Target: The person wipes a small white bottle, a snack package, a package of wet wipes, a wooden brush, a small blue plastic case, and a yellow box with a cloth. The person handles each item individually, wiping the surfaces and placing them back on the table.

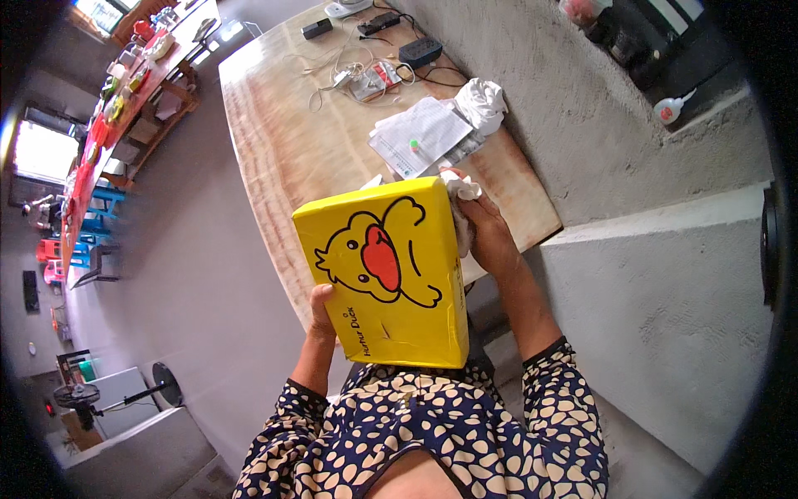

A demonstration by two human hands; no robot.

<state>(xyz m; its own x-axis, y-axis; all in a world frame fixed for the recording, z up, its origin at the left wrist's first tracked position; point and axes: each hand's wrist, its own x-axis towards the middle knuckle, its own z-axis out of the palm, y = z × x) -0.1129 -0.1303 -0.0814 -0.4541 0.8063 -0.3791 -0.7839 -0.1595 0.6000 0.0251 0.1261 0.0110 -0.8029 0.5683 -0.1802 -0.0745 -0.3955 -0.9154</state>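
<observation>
A yellow box point(395, 333) with a cartoon duck drawn on its face is held up in front of me, tilted, its lower edge near my body. My left hand point(321, 306) grips its left edge, thumb on the front and the other fingers hidden behind. On the opposite side, my right hand point(490, 234) is closed round a crumpled white cloth or tissue point(466, 188), which lies against the box's right side. Whether that hand also bears the box's weight I cannot tell.
Beyond the box stretches a wooden table point(291, 125). It carries papers point(422, 133), a bundled white cloth point(482, 104), tangled cables point(353, 75) and a black adapter point(421, 52). A concrete wall and ledge point(657, 249) stand at right. A fan point(79, 396) is at lower left.
</observation>
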